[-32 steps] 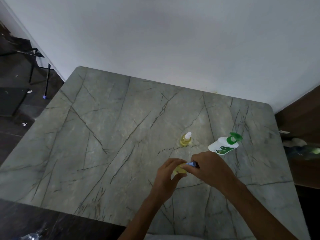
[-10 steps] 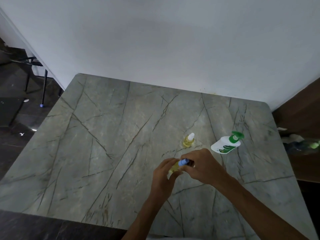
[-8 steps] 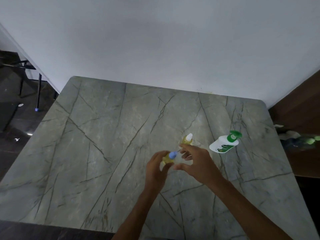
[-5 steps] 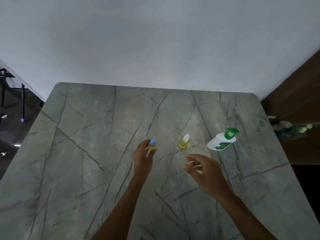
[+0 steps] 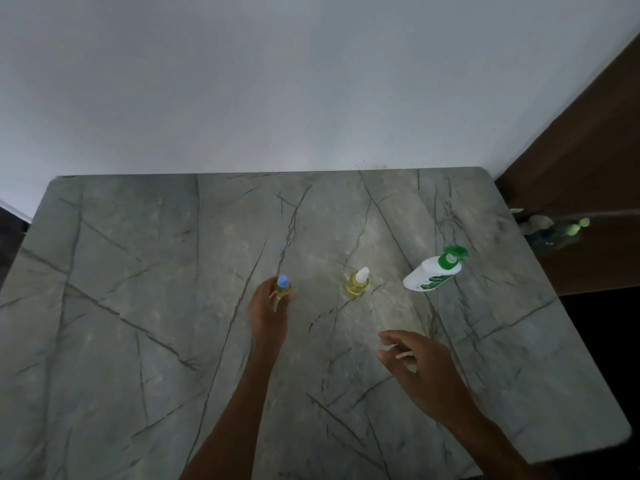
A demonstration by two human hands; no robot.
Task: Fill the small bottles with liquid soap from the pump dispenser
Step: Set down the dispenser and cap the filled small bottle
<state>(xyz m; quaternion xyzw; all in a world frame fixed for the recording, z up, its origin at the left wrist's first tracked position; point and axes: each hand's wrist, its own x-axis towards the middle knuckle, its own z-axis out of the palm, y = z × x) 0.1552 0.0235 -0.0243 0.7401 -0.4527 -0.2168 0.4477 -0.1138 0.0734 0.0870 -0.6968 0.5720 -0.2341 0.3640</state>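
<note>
My left hand (image 5: 267, 315) grips a small bottle of yellow liquid with a blue cap (image 5: 283, 287), held upright at the table's middle. To its right a second small bottle with a white cap (image 5: 358, 283) stands alone, also holding yellow liquid. Further right stands the white pump dispenser (image 5: 433, 273) with a green pump head. My right hand (image 5: 420, 367) hovers over the table below the white-capped bottle, its fingers loosely spread and holding nothing.
The grey marble-patterned table (image 5: 138, 306) butts against a white wall at the back. A brown wooden panel (image 5: 588, 168) rises at the right, with blurred objects (image 5: 554, 228) on a ledge beside the table's right edge.
My right hand let go of the blue cap and drew back toward me. My left hand carried the blue-capped bottle leftward and away, to the left of the white-capped bottle.
</note>
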